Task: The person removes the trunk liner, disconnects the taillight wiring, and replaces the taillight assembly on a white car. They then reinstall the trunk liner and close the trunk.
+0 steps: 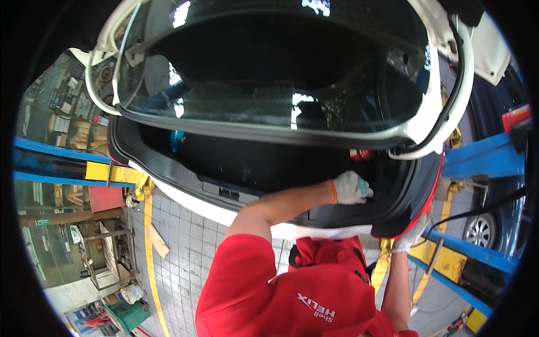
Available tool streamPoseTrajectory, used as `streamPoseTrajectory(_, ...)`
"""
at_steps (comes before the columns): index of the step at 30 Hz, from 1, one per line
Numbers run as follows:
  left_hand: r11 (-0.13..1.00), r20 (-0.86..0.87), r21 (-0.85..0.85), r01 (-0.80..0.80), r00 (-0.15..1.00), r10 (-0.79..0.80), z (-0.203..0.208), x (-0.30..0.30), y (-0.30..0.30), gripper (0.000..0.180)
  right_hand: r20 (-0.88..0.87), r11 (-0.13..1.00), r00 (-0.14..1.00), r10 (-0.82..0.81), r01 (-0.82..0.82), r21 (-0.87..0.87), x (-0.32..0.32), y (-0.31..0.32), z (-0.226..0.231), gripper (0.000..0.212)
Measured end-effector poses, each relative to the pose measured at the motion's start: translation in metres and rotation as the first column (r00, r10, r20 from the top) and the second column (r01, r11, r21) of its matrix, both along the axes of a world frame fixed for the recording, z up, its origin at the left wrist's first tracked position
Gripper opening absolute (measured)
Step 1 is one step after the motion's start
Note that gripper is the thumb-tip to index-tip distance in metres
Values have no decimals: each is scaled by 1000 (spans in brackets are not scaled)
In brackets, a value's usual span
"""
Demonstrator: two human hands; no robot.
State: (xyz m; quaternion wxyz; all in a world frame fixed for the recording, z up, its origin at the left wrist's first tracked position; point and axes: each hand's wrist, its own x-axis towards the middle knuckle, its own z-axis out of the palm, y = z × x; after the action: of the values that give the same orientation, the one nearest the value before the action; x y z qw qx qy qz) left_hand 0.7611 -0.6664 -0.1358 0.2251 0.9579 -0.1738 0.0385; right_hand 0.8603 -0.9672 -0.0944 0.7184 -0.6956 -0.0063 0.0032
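My left hand (pixel 352 188), in a whitish work glove with an orange cuff, reaches into the open boot of a white car. Its fingers are curled close to the dark side trim (pixel 393 185) at the boot's right end; what they hold, if anything, is hidden. My right hand (pixel 412 236), also gloved, is outside the car, with its fingers stretched along the lower edge of the red tail light (pixel 425 210). The raised tailgate (pixel 269 132) with its large window spans above both hands.
A blue bottle (pixel 176 140) lies at the boot's left, and a red-and-white object (pixel 359 154) at its right. Blue lift arms with yellow parts (pixel 112 173) flank the car. A cardboard piece (pixel 158 241) lies on the tiled floor. A dark car (pixel 499 208) stands at right.
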Motion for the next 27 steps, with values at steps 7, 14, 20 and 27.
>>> streamPoseTrajectory(7,938,-676,-301,-173,732,-82,7,24,-4,30,-87,990,990,-113,105,-92,-11,8,11,71)
streamPoseTrajectory(14,988,194,-112,105,978,-82,-5,7,3,21,-69,997,994,-81,81,-11,-14,19,19,68)
streamPoseTrajectory(20,986,-300,-139,-92,953,46,-3,6,-7,38,-47,994,997,-67,62,-92,-16,18,20,67)
streamPoseTrajectory(27,828,-699,-441,-346,711,-76,9,24,-10,36,59,951,991,-124,135,-277,-3,8,-8,59)
